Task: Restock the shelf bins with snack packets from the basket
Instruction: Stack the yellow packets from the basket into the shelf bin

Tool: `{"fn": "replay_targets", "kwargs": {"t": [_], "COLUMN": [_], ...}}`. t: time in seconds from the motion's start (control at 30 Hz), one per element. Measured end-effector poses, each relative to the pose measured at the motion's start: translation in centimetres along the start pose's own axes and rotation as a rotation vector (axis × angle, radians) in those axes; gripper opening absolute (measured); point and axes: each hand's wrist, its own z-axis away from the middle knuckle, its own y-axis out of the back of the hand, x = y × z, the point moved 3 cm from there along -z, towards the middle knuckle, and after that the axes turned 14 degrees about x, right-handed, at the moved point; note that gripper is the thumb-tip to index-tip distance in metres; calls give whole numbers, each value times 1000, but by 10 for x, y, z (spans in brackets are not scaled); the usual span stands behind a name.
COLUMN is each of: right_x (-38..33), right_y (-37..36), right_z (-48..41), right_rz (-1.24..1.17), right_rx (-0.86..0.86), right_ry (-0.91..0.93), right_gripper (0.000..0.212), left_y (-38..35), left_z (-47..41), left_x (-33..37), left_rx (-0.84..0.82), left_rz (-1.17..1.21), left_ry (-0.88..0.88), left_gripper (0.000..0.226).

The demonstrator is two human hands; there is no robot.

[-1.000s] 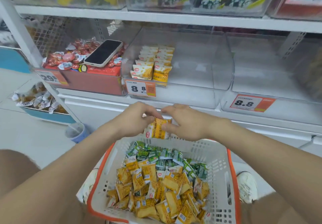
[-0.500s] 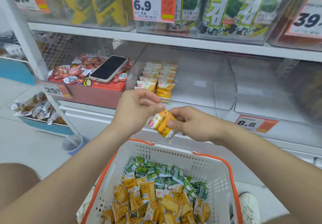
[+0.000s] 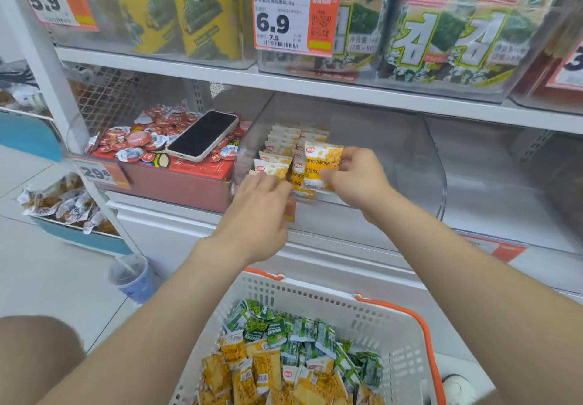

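Hard bits first: the left hand [image 3: 258,212] has its back to the camera and its fingertips are blurred against the front row of stocked packets [image 3: 273,168], so I can't tell if it's gripping anything or just touching. It also covers most of the orange price tag on the front edge of the clear bin [image 3: 410,158]. The basket [image 3: 315,294] is cut off by the bottom of the frame, and only its far rim and part of the load show, with green packets [image 3: 284,329] toward the far side and yellow ones [image 3: 252,373] nearer.

The right hand [image 3: 358,180] pinches a yellow packet [image 3: 322,165] by its right edge, thumb in front and fingers curled behind. The packet stands pretty much upright with its long axis running top to bottom, round logo end up and printed face toward the camera. It sits at the bin's front left corner, just beside the right-hand row of stocked packets — whether it's touching them I can't say.

Next bin over on the left, a phone [image 3: 203,135] lies screen-up on a heap of red wrapped snacks [image 3: 132,139]. A plastic cup [image 3: 132,275] stands on the floor by the shelf's foot.
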Motion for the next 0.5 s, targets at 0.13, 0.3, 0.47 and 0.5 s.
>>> {"fn": "replay_targets", "kwargs": {"t": [0.13,0.3,0.47,0.5], "right_x": [12,14,7,6], "right_y": [-21,-39,-49,-51], "right_z": [-22,-37,-41,-42], "right_rz": [207,370,375,365], "right_rx": [-85,-210,-161,-136], "right_ry": [-36,-55,-11,6], "right_gripper": [15,28,26,29], "left_y": [-9,-16,-19,-19], "left_z": [2,-6,-9,-9], "left_x": [-3,-8,-5,-4], "left_rx": [-19,-4,18,24], "left_rz": [-95,-112,-189,-194], "left_ry": [-28,-44,-49,-47], "left_gripper": [57,54,60,59]}}
